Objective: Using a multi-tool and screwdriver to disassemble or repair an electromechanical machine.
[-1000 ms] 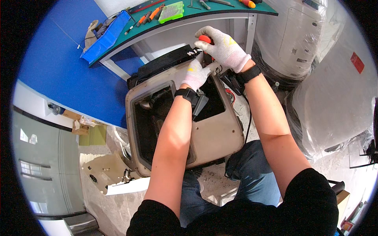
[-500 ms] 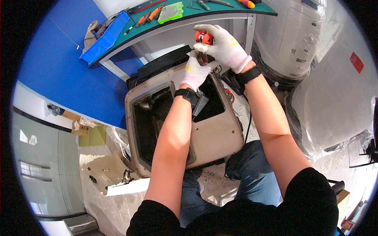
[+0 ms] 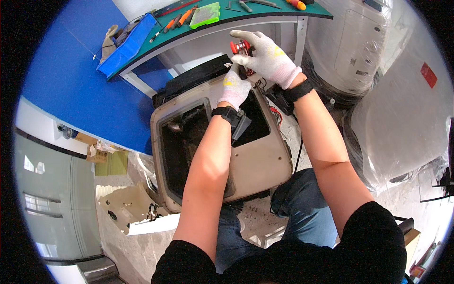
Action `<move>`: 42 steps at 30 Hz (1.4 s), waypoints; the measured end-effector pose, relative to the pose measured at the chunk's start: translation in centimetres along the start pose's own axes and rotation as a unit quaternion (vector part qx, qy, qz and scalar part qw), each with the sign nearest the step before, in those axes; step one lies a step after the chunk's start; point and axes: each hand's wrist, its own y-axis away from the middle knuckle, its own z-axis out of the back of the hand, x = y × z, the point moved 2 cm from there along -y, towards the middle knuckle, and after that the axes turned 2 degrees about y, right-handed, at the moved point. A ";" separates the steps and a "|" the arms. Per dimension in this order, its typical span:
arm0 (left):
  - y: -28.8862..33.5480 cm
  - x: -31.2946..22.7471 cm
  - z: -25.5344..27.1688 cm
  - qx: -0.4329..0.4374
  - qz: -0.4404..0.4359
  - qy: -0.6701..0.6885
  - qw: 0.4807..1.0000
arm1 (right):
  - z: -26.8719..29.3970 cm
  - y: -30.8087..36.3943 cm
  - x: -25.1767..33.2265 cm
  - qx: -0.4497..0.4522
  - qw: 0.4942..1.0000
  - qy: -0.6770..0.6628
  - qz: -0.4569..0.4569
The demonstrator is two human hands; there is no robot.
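Observation:
At the far edge of a beige appliance housing (image 3: 257,161), my two white-gloved hands meet at a red-and-black screwdriver (image 3: 241,46). Its handle sits between the thumb and curved fingers of my right hand (image 3: 267,54), which closes on it from the right. Lower down, my left hand (image 3: 235,85) is closed around the tool's shaft, just above the housing's rim. The tool's tip is hidden behind my left hand. The housing lies tilted in front of me, with a large dark framed opening (image 3: 182,137) on its left and a smaller dark opening (image 3: 255,120) under my left wrist.
A green-topped bench (image 3: 265,19) behind holds pliers, orange-handled tools and a bright green case (image 3: 205,15); a blue bin (image 3: 125,45) hangs at its left. Plastic-wrapped units (image 3: 402,104) stand on the right. A cream panel (image 3: 127,208) lies on the floor at left. Black cable (image 3: 299,151) runs beside the housing.
The screwdriver's handle has turned and leaned slightly left, now showing metal between red parts. My right-hand fingers have shifted around it; my left hand has moved only slightly.

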 end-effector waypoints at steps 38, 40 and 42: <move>-0.6 1.6 -0.6 0.034 -0.003 0.071 0.997 | -0.3 0.2 -0.6 0.009 0.997 0.010 -0.080; -0.4 0.9 -0.4 0.064 0.031 0.024 0.997 | -0.2 0.5 -1.1 -0.027 0.996 0.014 -0.080; -0.5 1.1 -0.4 0.062 0.030 0.039 0.997 | -0.1 0.4 -1.0 -0.021 0.998 0.000 -0.062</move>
